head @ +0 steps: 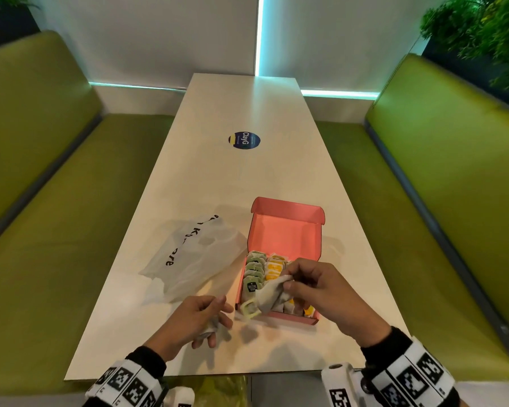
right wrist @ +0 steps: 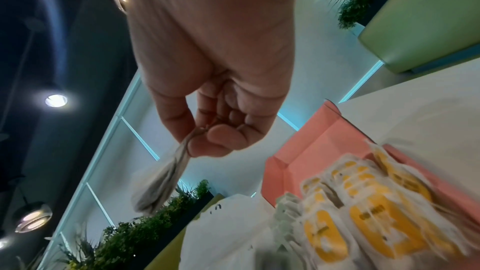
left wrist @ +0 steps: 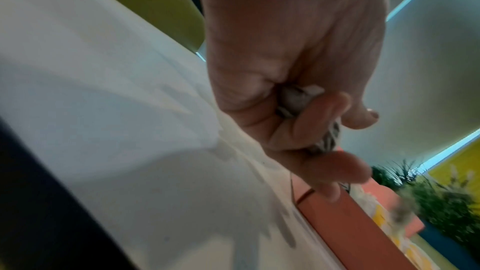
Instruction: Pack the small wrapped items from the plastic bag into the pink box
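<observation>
The open pink box sits on the table with rows of green packets and yellow packets inside. Over its front part, my right hand pinches a crumpled white wrapped item between thumb and forefinger; a yellow-green packet hangs at its lower end by the box's front left corner. The right wrist view shows the same pinch on the wrapper. Left of the box, my left hand grips a small grey-white wrapped item in curled fingers.
The flattened white plastic bag with black lettering lies left of the box. A round blue sticker sits mid-table. Green benches flank the long white table. The box lid stands up behind the packets.
</observation>
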`<state>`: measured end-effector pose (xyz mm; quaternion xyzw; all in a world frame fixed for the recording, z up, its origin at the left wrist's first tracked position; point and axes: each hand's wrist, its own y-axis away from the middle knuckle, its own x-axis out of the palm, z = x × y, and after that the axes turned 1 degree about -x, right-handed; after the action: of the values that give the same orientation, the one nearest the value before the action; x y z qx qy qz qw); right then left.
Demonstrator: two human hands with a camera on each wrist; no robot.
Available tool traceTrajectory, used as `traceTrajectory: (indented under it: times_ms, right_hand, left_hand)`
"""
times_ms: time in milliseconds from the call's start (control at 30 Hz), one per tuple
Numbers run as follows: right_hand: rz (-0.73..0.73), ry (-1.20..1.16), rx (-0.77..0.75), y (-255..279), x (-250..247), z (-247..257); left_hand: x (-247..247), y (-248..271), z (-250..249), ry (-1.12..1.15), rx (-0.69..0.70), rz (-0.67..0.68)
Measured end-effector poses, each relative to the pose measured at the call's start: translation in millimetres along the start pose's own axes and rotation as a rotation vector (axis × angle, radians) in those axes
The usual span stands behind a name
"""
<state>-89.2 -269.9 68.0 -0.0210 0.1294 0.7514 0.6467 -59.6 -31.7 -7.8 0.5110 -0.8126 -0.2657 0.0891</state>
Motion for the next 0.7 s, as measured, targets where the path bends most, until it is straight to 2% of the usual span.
traceTrajectory:
  times_ms: [100, 167, 267, 367, 500, 600, 700]
  right_hand:
    - [0.037, 0.021, -0.044, 2.7, -1.9, 11.6]
    - [0.054, 0.126, -0.087, 3.1, -3.2, 16.5]
    - [0.077, 0.352, -0.144, 2.0, -2.5, 20.3]
    - [0.1, 0.476, -0.181, 0.3, -0.3, 21.8]
    - [0.144, 0.502, -0.192, -2.5, 6.4, 22.4]
    - [0.109, 0.482, -0.2, -4.8, 10.3, 18.9]
    - [0.052, 0.405, -0.173, -6.9, 8.9, 16.2]
  left_hand:
    - [-5.5, 0.2, 3.0, 0.019, 0.002, -0.106]
    - [-8.0, 2.7, -0.6, -0.003, 0.033, -0.133]
    - [-3.5, 11.4, -18.6, -0.022, 0.127, -0.113]
    - [7.9, 20.3, -41.9, 0.027, 0.265, -0.048]
    - [24.0, 25.3, -60.1, 0.006, 0.396, 0.038]
    - [30.3, 22.0, -59.9, -0.079, 0.437, 0.013]
    - [28.5, 20.0, -58.3, -0.058, 0.444, -0.004]
